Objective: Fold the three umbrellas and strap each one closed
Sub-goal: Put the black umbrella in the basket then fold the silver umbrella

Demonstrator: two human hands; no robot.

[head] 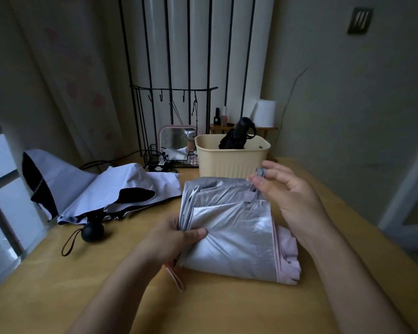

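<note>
Yellow-brown wood makes the worktop [227,307], which stands before a pale curtain and a row of black vertical bars.

Head view: a half-folded umbrella with a shiny silver inner side and a pink outer side [229,227] lies in the middle of the worktop, just in front of the person. The left hand [176,239] is curled round the gathered folds on the umbrella's left edge, I think to keep the pleats from opening again. The right hand [290,196] is raised over the far right corner. Its thumb and first fingers pinch the small silver closing strap [257,182], and the other fingers are loosely spread. The strap is pulled up and free, probably so it can go round the bundle. A pink wrist loop [176,278] shows at the near left, so the handle end seems to point toward the person and the long axis runs away toward the far side. The bundle is wide and flat, not yet rolled.

To the left lies a loose pale lilac umbrella with black lining [101,189]. It is unfolded, and its round black handle [92,231] also points to the near side.

Behind, a black strapped umbrella [237,136] stands tilted, handle up, in a beige plastic basket [229,162]. I judge that one finished.
</note>
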